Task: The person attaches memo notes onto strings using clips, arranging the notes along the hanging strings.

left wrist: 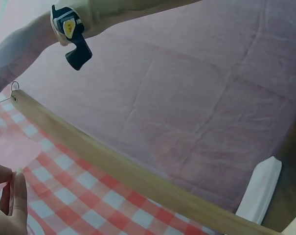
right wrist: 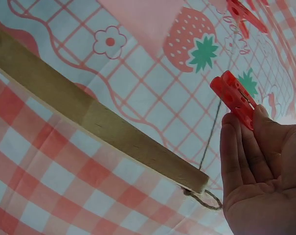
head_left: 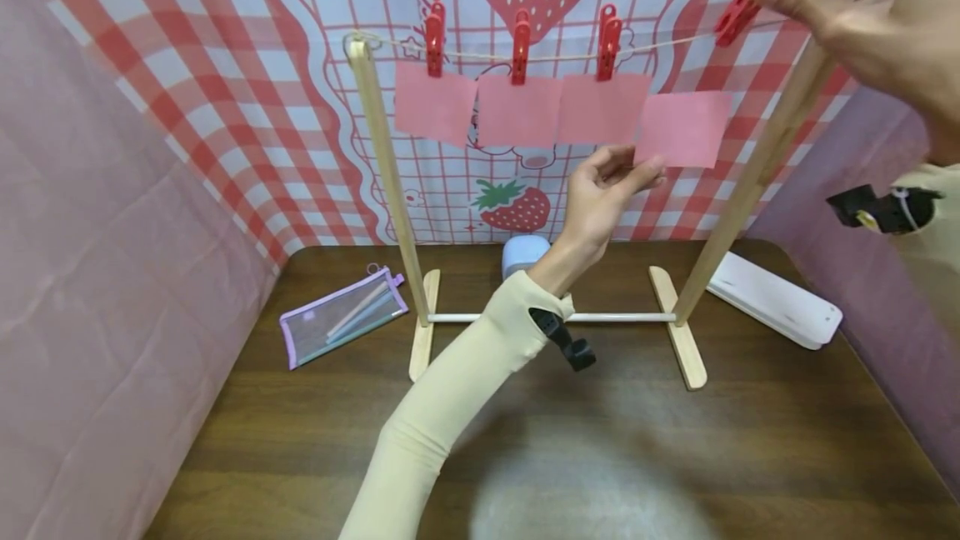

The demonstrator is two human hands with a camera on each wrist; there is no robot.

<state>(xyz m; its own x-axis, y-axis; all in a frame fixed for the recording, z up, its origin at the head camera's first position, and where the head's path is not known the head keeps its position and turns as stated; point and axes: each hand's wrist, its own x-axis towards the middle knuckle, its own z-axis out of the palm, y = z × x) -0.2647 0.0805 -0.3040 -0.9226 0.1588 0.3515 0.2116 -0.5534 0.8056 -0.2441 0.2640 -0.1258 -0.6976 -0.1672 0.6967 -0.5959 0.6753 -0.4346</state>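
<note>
My left hand (head_left: 596,194) pinches a pink paper square (head_left: 684,130) by its lower left corner, just below the string (head_left: 555,57) and beside the hanging squares. Up at the right, my right hand (head_left: 877,23) grips a red clothespin (head_left: 741,8) between thumb and fingers, close to the string; the right wrist view shows this clothespin (right wrist: 234,98) near the post's top. Three more pink squares hang in a row, the left one (head_left: 435,102), the middle one (head_left: 519,111) and the right one (head_left: 603,109), each under a red clothespin (head_left: 520,48).
A wooden frame with a left post (head_left: 386,165) and a right post (head_left: 757,173) holds the string. On the brown table (head_left: 592,457) lie a mesh zip pouch (head_left: 345,319), a white case (head_left: 780,300) and a pale blue object (head_left: 525,253), partly hidden by the left arm.
</note>
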